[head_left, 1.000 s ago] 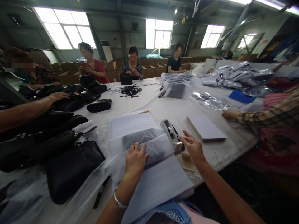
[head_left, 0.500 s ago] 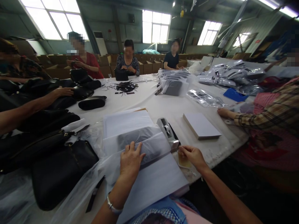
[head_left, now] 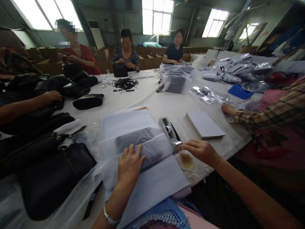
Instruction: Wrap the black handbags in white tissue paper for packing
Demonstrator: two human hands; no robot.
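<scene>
My left hand [head_left: 130, 167] lies flat with its fingers spread. It presses on a dark flat item [head_left: 151, 154] folded in thin white tissue paper [head_left: 108, 168], which rests on more white sheets [head_left: 152, 190]. At the front end of a grey tape dispenser [head_left: 169, 132], my right hand [head_left: 201, 151] has its fingertips pinched together on the tape. The strip itself is mostly hidden by the fingers. Just below that hand is a small shallow dish [head_left: 187, 160] with a yellowish-brown pad in it.
Black bags [head_left: 57, 178] crowd the left, with a co-worker's hand [head_left: 53, 96] among them. A white board stack [head_left: 206, 124] lies right of the dispenser. Farther back are tissue-wrapped items [head_left: 176, 83], black straps [head_left: 125, 83] and plastic-wrapped packs [head_left: 235, 71]. Several people sit around the table.
My right hand has turned at the dispenser's front end, its fingers now lying flatter and more of the dish showing. My left hand stays on the wrapped item. The view has shifted slightly.
</scene>
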